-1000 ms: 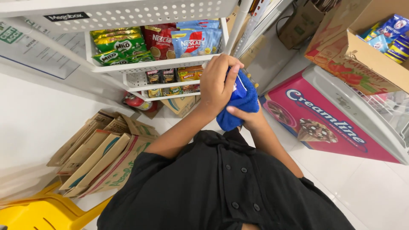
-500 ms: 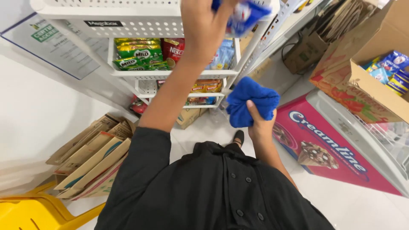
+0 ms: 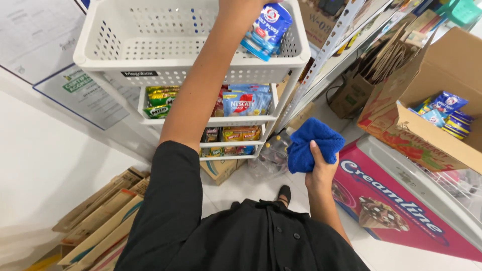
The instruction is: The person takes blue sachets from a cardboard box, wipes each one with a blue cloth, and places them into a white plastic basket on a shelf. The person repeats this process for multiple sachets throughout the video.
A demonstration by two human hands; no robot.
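Black short-sleeved shirt (image 3: 241, 236) — dark buttons, black shoe (image 3: 284, 193)

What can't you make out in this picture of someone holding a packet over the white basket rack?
- Left hand: cut off by the top edge of the head view, so its grip on the blue and white packet is unseen.
- Top basket: its floor is partly blocked by the arm.
- Lower shelf packets: too small to identify.
- Right hand: fingers buried in the blue cloth.

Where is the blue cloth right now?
In the head view the blue cloth is bunched in the right hand, right of centre, held beside the white basket rack and above the pink freezer lid.
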